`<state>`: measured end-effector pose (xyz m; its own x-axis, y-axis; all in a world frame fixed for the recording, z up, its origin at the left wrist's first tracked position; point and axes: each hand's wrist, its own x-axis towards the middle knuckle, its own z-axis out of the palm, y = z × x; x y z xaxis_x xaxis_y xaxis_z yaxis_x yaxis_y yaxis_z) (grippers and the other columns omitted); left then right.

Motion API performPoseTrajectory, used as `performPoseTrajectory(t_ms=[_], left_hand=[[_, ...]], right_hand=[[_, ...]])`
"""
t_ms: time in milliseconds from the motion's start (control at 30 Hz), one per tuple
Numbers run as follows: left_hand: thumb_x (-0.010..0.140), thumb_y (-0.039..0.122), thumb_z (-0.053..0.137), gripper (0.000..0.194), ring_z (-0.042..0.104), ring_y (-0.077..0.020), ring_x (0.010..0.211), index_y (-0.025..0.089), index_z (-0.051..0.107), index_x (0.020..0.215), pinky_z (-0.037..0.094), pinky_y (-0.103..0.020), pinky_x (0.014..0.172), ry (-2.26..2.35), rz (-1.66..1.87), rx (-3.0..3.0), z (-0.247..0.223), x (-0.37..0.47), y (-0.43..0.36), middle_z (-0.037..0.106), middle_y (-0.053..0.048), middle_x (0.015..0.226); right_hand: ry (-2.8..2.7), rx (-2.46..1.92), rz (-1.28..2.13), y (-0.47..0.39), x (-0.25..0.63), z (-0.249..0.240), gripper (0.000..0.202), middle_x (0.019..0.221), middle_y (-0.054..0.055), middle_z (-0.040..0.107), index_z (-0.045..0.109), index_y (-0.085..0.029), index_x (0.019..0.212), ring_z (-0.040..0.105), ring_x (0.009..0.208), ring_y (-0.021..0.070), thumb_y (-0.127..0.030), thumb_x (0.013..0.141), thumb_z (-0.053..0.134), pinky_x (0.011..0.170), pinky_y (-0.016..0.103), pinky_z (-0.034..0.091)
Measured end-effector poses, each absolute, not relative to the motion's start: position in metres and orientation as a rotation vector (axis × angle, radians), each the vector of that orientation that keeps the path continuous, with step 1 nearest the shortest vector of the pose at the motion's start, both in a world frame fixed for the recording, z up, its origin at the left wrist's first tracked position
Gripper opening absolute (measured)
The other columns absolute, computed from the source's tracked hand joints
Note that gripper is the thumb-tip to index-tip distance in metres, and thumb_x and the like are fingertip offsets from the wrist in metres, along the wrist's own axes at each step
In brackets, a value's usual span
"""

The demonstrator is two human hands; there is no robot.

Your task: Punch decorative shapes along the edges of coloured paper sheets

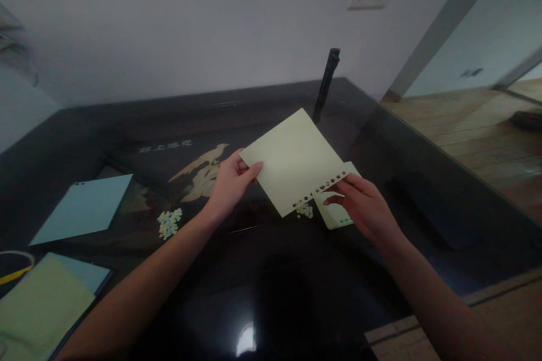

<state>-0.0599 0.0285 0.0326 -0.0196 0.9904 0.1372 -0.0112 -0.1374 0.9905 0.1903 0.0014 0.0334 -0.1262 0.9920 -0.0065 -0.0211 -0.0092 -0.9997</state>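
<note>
A pale yellow sheet of paper (pixel 296 158) with small punched shapes along its lower right edge is held up over the black table. My left hand (pixel 232 177) pinches its left corner, thumb on top. At its right corner, by the end of the punched row, my right hand (pixel 364 203) grips the edge; some fingertips are hidden beneath. Under and beyond the sheet lies a second pale sheet (pixel 336 215) with green marks, partly covered. A small heap of punched paper pieces (pixel 305 211) sits just below the held sheet.
A larger pile of paper cut-outs (pixel 169 223) lies left of my left forearm. A blue sheet (pixel 87 206) and stacked yellow and blue sheets (pixel 46 304) are on the left. A dark upright post (pixel 327 82) stands at the back edge of the glossy table (pixel 237 254).
</note>
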Motion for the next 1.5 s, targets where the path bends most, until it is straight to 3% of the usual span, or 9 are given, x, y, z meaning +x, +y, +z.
performPoseTrajectory(t_ms=[133, 233, 367, 467, 567, 833, 1133, 1500], left_hand=[[0.078, 0.022, 0.065, 0.015, 0.062, -0.0137, 0.062, 0.016, 0.059, 0.09, 0.046, -0.023, 0.052, 1.174, 1.206, 1.355, 0.029, -0.056, 0.029, 0.068, -0.003, 0.073], [0.078, 0.021, 0.063, 0.019, 0.066, -0.0162, 0.068, 0.015, 0.058, 0.096, 0.051, -0.026, 0.059, 1.142, 1.112, 1.382, 0.03, -0.045, 0.028, 0.07, -0.004, 0.077], [0.077, 0.02, 0.064, 0.028, 0.068, -0.0196, 0.078, 0.016, 0.056, 0.104, 0.054, -0.033, 0.069, 1.083, 1.081, 1.406, 0.035, -0.027, 0.031, 0.07, -0.005, 0.085], [0.076, 0.02, 0.065, 0.028, 0.067, -0.0208, 0.081, 0.016, 0.056, 0.102, 0.054, -0.036, 0.073, 1.022, 1.057, 1.42, 0.035, -0.01, 0.039, 0.07, -0.006, 0.088], [0.075, 0.019, 0.065, 0.033, 0.066, -0.0194, 0.072, 0.017, 0.054, 0.106, 0.054, -0.035, 0.066, 1.006, 1.011, 1.48, 0.028, 0.007, 0.051, 0.067, -0.005, 0.086], [0.08, 0.02, 0.06, 0.039, 0.059, -0.0192, 0.062, 0.016, 0.049, 0.117, 0.045, -0.032, 0.063, 1.221, 0.838, 2.04, 0.008, 0.036, 0.071, 0.058, 0.002, 0.064], [0.078, 0.022, 0.063, 0.036, 0.062, -0.0219, 0.065, 0.019, 0.048, 0.11, 0.042, -0.03, 0.061, 1.374, 0.572, 2.116, 0.003, 0.04, 0.077, 0.063, 0.0, 0.066], [0.076, 0.023, 0.066, 0.028, 0.059, -0.0216, 0.065, 0.021, 0.055, 0.102, 0.045, -0.033, 0.066, 1.381, 0.492, 2.158, 0.0, 0.037, 0.08, 0.059, 0.001, 0.064]], right_hand=[[-1.11, -1.129, 1.459, 0.006, 0.201, 0.039, 0.027, 0.08, 0.005, 0.068, 0.062, -0.021, 0.094, 0.063, 0.063, 0.0156, -0.045, 0.083, 0.056, 0.049, 0.027, 0.048], [-1.174, -1.187, 1.38, 0.006, 0.211, 0.047, 0.033, 0.077, 0.004, 0.068, 0.063, -0.02, 0.097, 0.06, 0.057, 0.0128, -0.048, 0.079, 0.062, 0.044, 0.024, 0.045], [-1.169, -1.308, 1.267, 0.008, 0.23, 0.059, 0.045, 0.078, 0.007, 0.069, 0.064, -0.019, 0.1, 0.061, 0.056, 0.0157, -0.058, 0.081, 0.054, 0.041, 0.026, 0.047], [-1.214, -1.419, 1.242, 0.01, 0.247, 0.063, 0.044, 0.075, 0.005, 0.07, 0.062, -0.021, 0.105, 0.064, 0.056, 0.0186, -0.049, 0.072, 0.069, 0.044, 0.029, 0.051], [-1.22, -1.496, 1.172, 0.01, 0.263, 0.061, 0.05, 0.074, 0.004, 0.071, 0.061, -0.022, 0.107, 0.065, 0.057, 0.0202, -0.038, 0.063, 0.079, 0.047, 0.031, 0.053], [-1.215, -1.668, 1.138, 0.005, 0.292, 0.036, 0.06, 0.069, 0.003, 0.069, 0.055, -0.022, 0.12, 0.063, 0.056, 0.0204, -0.041, 0.066, 0.075, 0.043, 0.029, 0.047], [-1.534, -1.799, 0.886, 0.009, 0.297, 0.01, 0.05, 0.054, -0.003, 0.057, 0.056, -0.017, 0.117, 0.054, 0.048, 0.0168, -0.036, 0.072, 0.066, 0.045, 0.029, 0.041], [-1.686, -1.897, 0.723, 0.009, 0.293, 0.002, 0.047, 0.053, -0.005, 0.05, 0.058, -0.016, 0.115, 0.049, 0.049, 0.0167, -0.038, 0.073, 0.061, 0.05, 0.03, 0.038]])
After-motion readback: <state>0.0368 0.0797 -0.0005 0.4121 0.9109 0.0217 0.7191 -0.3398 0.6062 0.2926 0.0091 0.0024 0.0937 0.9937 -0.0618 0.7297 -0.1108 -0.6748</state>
